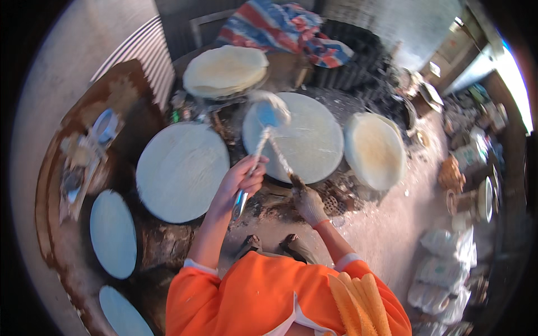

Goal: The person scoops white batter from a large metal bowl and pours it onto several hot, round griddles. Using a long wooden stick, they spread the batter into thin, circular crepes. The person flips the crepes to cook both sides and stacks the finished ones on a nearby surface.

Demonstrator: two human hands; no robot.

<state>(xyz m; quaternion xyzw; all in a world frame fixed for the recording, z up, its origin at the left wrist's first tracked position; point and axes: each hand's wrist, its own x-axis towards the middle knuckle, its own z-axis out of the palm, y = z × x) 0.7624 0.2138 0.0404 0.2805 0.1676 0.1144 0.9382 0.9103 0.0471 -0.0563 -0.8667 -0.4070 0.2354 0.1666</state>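
Curling its fingers [257,171] closed, the left hand [245,175] grips a ladle [261,144], the gloved right hand [309,204] clasping a stick [281,157].

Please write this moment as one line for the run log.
left hand: holds ladle; right hand: gloved, holds stick; beyond hands: pale round plate; right of plate: flat rounds

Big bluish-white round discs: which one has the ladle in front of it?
The large middle disc: the ladle overlaps its upper-left part in the picture. The three discs to its left have no ladle over them.
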